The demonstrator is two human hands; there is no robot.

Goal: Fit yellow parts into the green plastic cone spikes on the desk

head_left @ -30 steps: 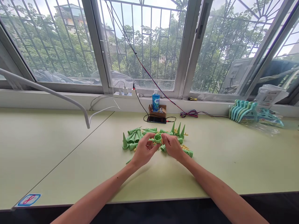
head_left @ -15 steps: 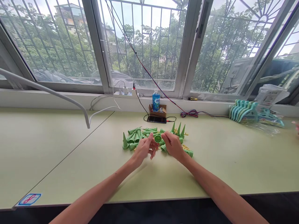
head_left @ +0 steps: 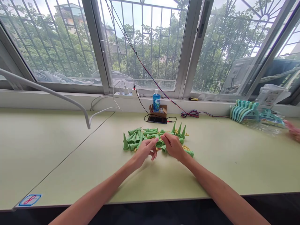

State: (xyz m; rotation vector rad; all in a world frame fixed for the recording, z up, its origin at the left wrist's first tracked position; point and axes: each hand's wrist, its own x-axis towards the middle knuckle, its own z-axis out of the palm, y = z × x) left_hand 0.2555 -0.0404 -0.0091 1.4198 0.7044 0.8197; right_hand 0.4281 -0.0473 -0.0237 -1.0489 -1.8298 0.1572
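Observation:
Between the fingers of my left hand [head_left: 145, 150] is a green plastic watering spike [head_left: 159, 144], its round ribbed end tilted toward me and slightly down. The thumb and index finger pinch it, while the other fingers curl loosely below. My right hand [head_left: 172, 145] is closed right beside that end, its fingertips bent inward; whatever it grips is too small or hidden to make out. Around both hands lies a pile of similar green cone-shaped spikes [head_left: 132, 137]. Several stand upright on their wide ends, such as the cone [head_left: 125, 142] at left. Small yellow pieces [head_left: 186, 148] lie among them.
Behind the pile are a phone [head_left: 157, 120] on a cable and a blue bottle [head_left: 156, 101] in a small carton [head_left: 164, 113]. Coiled wire [head_left: 190, 114] and child-size hangers [head_left: 245, 112] sit farther right. Another person's blurred hand [head_left: 292, 128] shows at the right edge.
The held spike's round end has dropped slightly and tipped downward, and my left thumb has shifted right. My right hand is nearly still. The other person's hand has come farther into view.

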